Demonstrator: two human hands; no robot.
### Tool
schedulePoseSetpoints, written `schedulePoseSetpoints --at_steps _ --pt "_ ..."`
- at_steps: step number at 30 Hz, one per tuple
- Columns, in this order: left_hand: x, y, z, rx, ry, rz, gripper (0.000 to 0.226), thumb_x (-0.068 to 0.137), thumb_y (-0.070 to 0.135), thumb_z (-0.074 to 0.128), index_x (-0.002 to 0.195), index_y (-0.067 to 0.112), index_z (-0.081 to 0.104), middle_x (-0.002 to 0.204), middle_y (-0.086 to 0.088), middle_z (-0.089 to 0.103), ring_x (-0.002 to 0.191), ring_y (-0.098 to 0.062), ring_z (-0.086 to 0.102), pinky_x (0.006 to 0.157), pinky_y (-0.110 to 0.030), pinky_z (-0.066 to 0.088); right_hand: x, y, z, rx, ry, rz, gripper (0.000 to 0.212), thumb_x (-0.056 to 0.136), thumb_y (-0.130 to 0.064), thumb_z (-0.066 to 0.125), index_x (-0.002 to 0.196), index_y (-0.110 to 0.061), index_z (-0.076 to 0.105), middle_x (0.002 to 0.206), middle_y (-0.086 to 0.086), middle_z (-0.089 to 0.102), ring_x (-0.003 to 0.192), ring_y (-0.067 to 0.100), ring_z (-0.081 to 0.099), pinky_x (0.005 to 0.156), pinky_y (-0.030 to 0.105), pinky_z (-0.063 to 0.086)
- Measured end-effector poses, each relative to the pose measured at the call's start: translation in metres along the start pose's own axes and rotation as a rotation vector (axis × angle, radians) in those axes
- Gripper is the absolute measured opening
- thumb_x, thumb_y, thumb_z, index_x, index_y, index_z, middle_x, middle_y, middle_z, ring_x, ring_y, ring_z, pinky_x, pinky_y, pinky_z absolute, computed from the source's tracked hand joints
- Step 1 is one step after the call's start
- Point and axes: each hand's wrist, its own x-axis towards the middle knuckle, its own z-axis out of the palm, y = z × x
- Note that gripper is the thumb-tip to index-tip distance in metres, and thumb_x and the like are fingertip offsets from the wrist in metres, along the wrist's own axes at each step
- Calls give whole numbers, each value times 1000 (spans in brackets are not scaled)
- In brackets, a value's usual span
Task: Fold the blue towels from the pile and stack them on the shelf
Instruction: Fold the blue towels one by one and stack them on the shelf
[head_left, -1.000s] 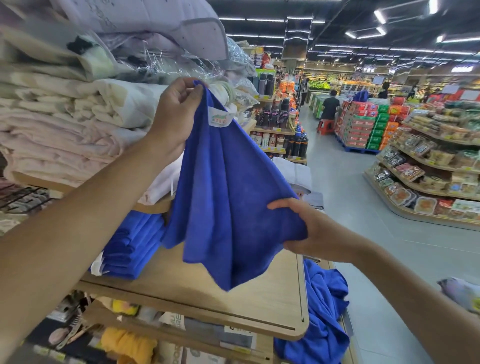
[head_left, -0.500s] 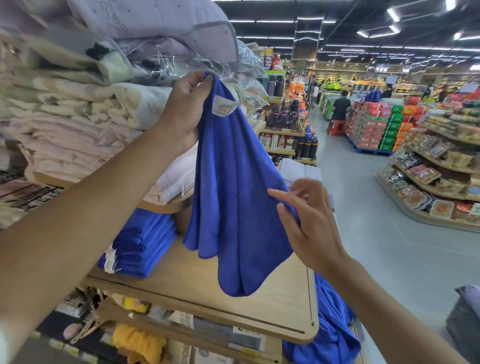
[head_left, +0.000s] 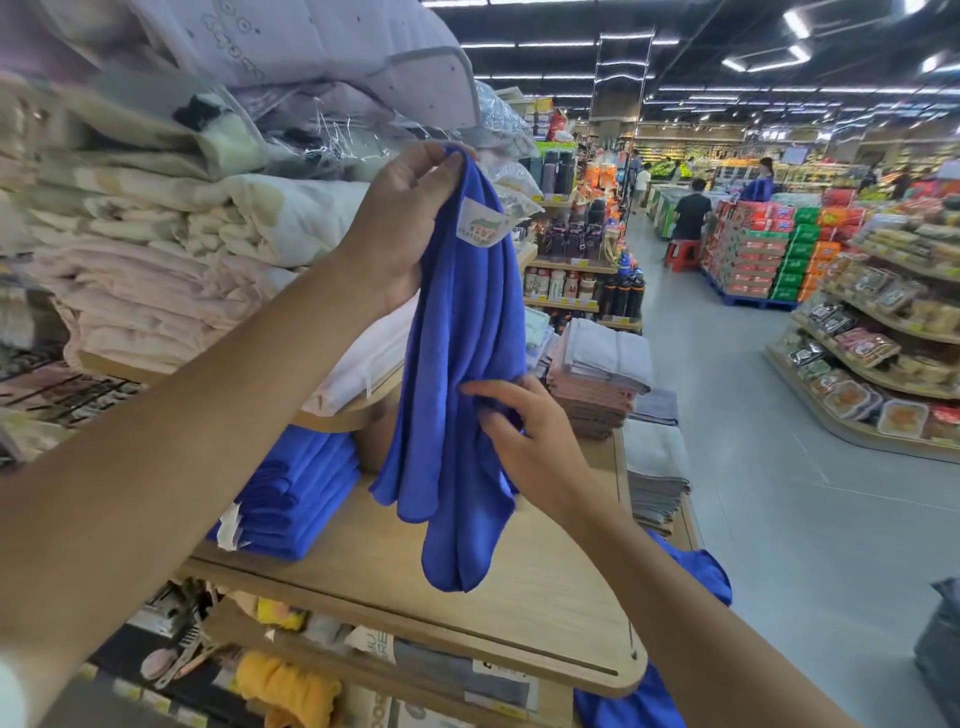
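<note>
Since the earlier frames, my right hand (head_left: 524, 441) has come back onto the blue towel (head_left: 457, 374): half a second ago it was open beside the cloth, and now its fingers (head_left: 488, 392) pinch a fold at mid-height. Towel folds have gathered into a narrower hanging bundle compared with one second ago.

Left hand (head_left: 410, 223): raised, fingers pressed together around the top edge of the towel, thumb on the near side. A white label (head_left: 480, 228) sits on the towel just below this grip.

Towel position: it hangs upright from the left hand, in the air above the wooden shelf (head_left: 519, 613). I see its lower end hanging free in front of the shelf board; I cannot tell whether it touches the board.

Stack of folded blue towels (head_left: 296, 493): it rests on the same shelf, to the left of the hanging towel and apart from it, beneath the upper board that carries folded pale bedding (head_left: 171, 270).

Pile of loose blue towels (head_left: 696, 577): it lies low at the right end of the shelf, partly hidden behind my right forearm.

Folded grey and pink towels (head_left: 602, 374) are stacked further along the shelf, behind the right hand.
</note>
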Motion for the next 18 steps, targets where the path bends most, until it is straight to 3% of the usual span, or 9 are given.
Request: schedulePoseSetpoints --at_steps 3,6,9,12,14,16,18 --pt "-1 0 1 1 -9 5 17 105 14 52 93 17 63 74 5 68 67 -11 65 67 -28 55 8 -10 10 76 31 -6 21 99 -23 65 111 -35 76 99 -3 57 88 6 59 81 17 45" --pt "-2 1 0 -9 -4 13 17 105 13 51 93 16 62 73 5 68 65 -11 64 65 -27 55 9 -16 13 85 80 -64 22 90 -32 76 111 -38 72 96 -2 59 82 7 57 72 16 46" --pt "-2 0 -1 2 4 16 15 105 12 51 95 15 61 72 4 68 64 -11 64 63 -26 55 12 -18 15 125 -75 -23 33 89 -42 76 121 -39 71 111 -1 62 100 7 62 89 26 53" --pt "-3 -3 -1 21 -3 10 14 105 12 51 96 14 61 74 2 67 65 -13 63 65 -28 55 14 -20 17 147 -202 37 16 90 -29 77 105 -25 76 108 2 71 105 19 66 96 45 54" --pt "-4 -4 -3 23 -21 1 14 105 12 51 96 14 60 76 1 67 67 -15 63 66 -29 54 15 -17 15 202 -228 59 11 88 -21 79 95 -13 73 98 6 74 95 25 70 89 50 57" --pt "-6 -5 -4 21 -31 3 14 105 12 51 95 14 60 76 1 68 68 -15 64 67 -29 55 15 -11 10 213 -228 77 22 86 -17 80 86 -2 64 80 8 69 76 29 65 72 45 57" --pt "-7 -5 -8 37 -21 21 14 105 11 50 95 14 60 75 3 70 68 -12 66 67 -27 56 16 -2 1 110 -208 65 34 85 -18 78 70 -5 50 61 -9 50 59 13 47 59 32 41"
